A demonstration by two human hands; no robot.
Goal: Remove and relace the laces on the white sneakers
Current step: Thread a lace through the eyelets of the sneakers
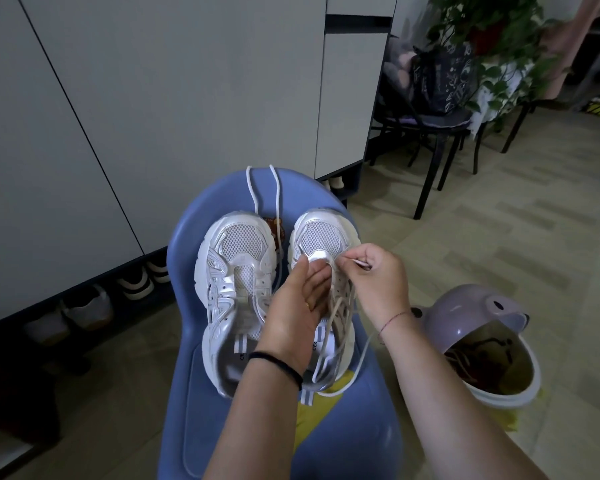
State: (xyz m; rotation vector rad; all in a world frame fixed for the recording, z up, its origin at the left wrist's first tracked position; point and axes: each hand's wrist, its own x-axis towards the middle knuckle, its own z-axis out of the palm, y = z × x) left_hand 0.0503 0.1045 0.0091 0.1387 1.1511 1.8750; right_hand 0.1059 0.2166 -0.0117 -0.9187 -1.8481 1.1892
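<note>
Your left hand (pixel 297 306) grips the front eyelets of the half-laced sneaker (pixel 321 237) while your right hand (pixel 378 285) pinches its lace (pixel 357 262) by the tip. Both shoes lie lengthwise on the blue chair (pixel 187 265), toes pointing away from you, the unlaced sneaker (pixel 236 271) on the seat's left. A loose lace (pixel 276 202) trails over the chair's far edge; a lidded bin (pixel 482 317) stands right of the chair
</note>
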